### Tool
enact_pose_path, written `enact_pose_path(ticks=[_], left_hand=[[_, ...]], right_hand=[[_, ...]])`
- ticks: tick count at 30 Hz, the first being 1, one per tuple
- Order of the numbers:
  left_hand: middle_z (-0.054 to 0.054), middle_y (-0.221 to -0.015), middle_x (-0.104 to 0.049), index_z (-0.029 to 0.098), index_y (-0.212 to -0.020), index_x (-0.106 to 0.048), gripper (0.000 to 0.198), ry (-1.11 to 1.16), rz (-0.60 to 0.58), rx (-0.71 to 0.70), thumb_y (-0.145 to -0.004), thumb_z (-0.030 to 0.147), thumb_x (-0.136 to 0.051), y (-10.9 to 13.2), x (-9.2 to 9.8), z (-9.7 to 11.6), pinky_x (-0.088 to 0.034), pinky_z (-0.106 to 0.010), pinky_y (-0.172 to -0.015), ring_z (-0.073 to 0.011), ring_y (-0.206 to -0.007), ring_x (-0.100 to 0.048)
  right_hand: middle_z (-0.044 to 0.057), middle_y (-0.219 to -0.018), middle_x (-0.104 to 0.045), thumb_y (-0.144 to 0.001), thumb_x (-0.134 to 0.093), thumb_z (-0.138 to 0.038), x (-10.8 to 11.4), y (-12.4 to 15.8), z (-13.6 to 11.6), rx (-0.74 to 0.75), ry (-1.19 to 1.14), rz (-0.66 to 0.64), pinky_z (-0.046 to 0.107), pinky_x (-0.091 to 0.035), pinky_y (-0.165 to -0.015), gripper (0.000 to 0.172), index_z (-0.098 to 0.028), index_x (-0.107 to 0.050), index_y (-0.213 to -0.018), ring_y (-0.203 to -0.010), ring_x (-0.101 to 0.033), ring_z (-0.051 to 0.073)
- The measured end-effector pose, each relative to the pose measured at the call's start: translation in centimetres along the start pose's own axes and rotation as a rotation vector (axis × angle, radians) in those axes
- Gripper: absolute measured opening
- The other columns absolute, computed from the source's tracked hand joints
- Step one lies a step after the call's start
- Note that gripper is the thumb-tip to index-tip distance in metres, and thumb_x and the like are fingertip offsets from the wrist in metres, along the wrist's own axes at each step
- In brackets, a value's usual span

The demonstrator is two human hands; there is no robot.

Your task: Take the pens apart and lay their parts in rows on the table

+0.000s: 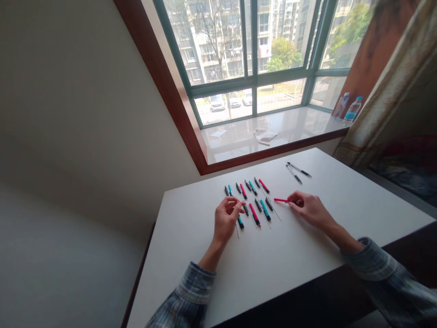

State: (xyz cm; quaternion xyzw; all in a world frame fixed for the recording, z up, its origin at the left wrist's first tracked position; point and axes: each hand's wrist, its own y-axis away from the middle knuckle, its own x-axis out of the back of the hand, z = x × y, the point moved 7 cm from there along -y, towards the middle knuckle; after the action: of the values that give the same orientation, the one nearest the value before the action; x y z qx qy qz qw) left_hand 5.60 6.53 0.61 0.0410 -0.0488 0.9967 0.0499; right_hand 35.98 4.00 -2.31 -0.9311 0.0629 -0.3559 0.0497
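My right hand (309,209) pinches a red pen barrel (281,200) with a dark end, held low over the white table, its red end pointing left. To the left, my left hand (226,218) has its thumb and fingertips closed together over the pen parts; whatever is between them is too small to make out. Pen parts lie in two slanted rows beside it: a red barrel (254,213), a teal barrel (265,209), a black piece (269,203) and several similar ones. Thin pale refills (277,211) lie among them. My left hand hides some of the parts.
Two clear pens with black grips (299,169) lie at the back of the white table (273,255). Behind is a windowsill (235,146) bearing a crumpled wrapper (265,136) and two plastic bottles (353,110). A curtain (385,91) hangs at the right.
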Motion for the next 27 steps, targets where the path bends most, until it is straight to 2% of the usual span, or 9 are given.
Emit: enact_pose_path(ticks=[5,11,17,27], left_hand=[[-0.009,-0.091,-0.079,0.018,-0.090,-0.062,0.022,-0.018,-0.012,-0.026,-0.087,0.038,-0.071,0.3,-0.2,0.4,-0.054,-0.028,-0.065,-0.0193,-0.071,-0.073],[-0.008,-0.090,-0.078,0.018,-0.089,-0.064,0.021,0.003,-0.026,-0.031,-0.086,0.037,-0.072,0.6,-0.3,0.4,-0.055,-0.029,-0.069,-0.0185,-0.072,-0.072],[-0.003,-0.079,-0.071,0.017,-0.090,-0.070,0.019,-0.103,-0.050,-0.054,-0.086,0.036,-0.072,1.1,-0.6,0.1,-0.047,-0.022,-0.058,-0.0132,-0.063,-0.062],[-0.002,-0.075,-0.067,0.018,-0.092,-0.070,0.018,-0.180,-0.066,-0.098,-0.089,0.036,-0.070,1.0,-0.8,-0.4,-0.047,-0.022,-0.059,-0.0131,-0.064,-0.058]], right_hand=[[0.004,-0.082,-0.075,-0.088,-0.064,-0.040,-0.6,0.4,-0.9,0.035,0.186,0.051,0.032,-0.047,-0.066,0.018,-0.023,-0.070,-0.090,-0.070,-0.068,0.021],[0.002,-0.071,-0.070,-0.090,-0.063,-0.048,-1.3,0.4,-1.5,0.059,0.316,0.023,0.029,-0.037,-0.059,0.025,-0.024,-0.072,-0.086,-0.061,-0.062,0.019],[0.003,-0.068,-0.069,-0.093,-0.058,-0.059,-1.7,0.7,-1.5,0.091,0.203,-0.033,0.029,-0.038,-0.058,0.040,-0.023,-0.075,-0.087,-0.059,-0.061,0.019],[0.000,-0.063,-0.064,-0.095,-0.057,-0.054,-2.0,0.9,-2.0,0.131,0.147,-0.106,0.029,-0.037,-0.058,0.037,-0.024,-0.076,-0.088,-0.057,-0.056,0.017]])
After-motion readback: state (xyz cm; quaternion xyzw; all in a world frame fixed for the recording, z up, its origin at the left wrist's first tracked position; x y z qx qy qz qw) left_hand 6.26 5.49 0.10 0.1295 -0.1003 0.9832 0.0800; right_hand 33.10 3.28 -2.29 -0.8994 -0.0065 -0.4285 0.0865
